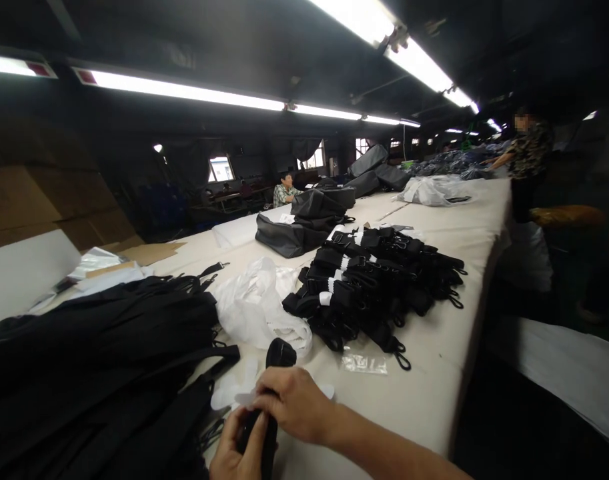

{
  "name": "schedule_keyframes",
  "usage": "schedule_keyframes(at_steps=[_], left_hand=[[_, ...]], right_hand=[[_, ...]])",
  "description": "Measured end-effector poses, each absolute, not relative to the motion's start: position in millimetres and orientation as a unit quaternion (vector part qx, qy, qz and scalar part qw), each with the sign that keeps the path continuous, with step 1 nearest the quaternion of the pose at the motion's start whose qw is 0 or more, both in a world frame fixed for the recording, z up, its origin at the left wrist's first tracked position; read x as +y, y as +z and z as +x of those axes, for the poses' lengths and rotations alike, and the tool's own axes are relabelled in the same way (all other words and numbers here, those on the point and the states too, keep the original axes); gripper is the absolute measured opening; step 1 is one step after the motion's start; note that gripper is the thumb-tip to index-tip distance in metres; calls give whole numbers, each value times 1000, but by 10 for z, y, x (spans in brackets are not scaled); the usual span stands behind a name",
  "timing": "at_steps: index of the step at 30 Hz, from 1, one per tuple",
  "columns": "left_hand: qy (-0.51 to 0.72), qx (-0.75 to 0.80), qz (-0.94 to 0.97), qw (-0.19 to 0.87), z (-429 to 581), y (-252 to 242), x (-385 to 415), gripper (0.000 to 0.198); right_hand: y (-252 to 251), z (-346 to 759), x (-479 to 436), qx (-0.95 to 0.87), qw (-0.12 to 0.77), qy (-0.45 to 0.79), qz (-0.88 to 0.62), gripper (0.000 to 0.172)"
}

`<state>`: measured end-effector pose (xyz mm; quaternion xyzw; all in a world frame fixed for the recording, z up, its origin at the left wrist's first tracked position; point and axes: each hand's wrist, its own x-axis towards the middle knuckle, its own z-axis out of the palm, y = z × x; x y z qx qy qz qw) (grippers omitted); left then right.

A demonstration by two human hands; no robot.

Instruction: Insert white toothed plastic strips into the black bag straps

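Fluorescent tubes (194, 93) are lighting a dark workroom, and a long cloth-covered surface (409, 407) is running away from the camera. At the near end, a rolled black webbing strap (281, 353) is standing out above both hands. The left hand (239, 445) is gripping its lower part between thumb and fingers; the right hand (291, 400) is closing around its middle and hiding that section. Whether the right fingertips are also pinching a white strip cannot be told. White strips (227, 395) are lying just beside the hands.

A heap of black straps (94, 360) is crowding the left side. Crumpled white wrapping (259, 300) is occupying the space directly beyond the held strap. To the right, banded strap bundles (374, 287) with hooks are piling up, and a clear plastic bag (364, 363) is lying before them. Farther back, dark fabric bags (304, 227) are blocking part of the surface. A person in a camouflage shirt (531, 150) is standing at the right edge.
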<state>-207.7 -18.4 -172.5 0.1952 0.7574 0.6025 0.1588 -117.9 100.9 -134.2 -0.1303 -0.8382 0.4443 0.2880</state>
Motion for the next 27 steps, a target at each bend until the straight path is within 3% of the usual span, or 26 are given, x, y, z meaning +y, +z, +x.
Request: schedule_keyframes(at_steps=[3, 5, 7, 12, 17, 23, 27], left_hand=[[620, 736, 204, 183, -1963, -1628, -197, 56], [661, 687, 189, 236, -1905, -1588, -192, 56], [682, 661, 184, 252, -1878, -1577, -182, 53], [659, 691, 246, 165, -1880, -1573, -196, 34], [677, 654, 240, 240, -1910, -1522, -220, 35], [585, 729, 330, 133, -1933, -1406, -242, 26], [605, 727, 280, 164, -1961, -1432, -261, 29]], right_hand=[[-1378, -1218, 1131, -738, 204, 634, -106, 12], [-1418, -1249, 1174, -698, 176, 687, -103, 18], [-1451, -1272, 1178, -705, 182, 678, -102, 21], [-1405, -1233, 1119, -764, 218, 601, -93, 18], [-1315, -1184, 1167, -725, 160, 664, -87, 29], [-1380, -1207, 1180, -731, 156, 658, -91, 32], [-1456, -1256, 1142, -741, 165, 646, -86, 38]])
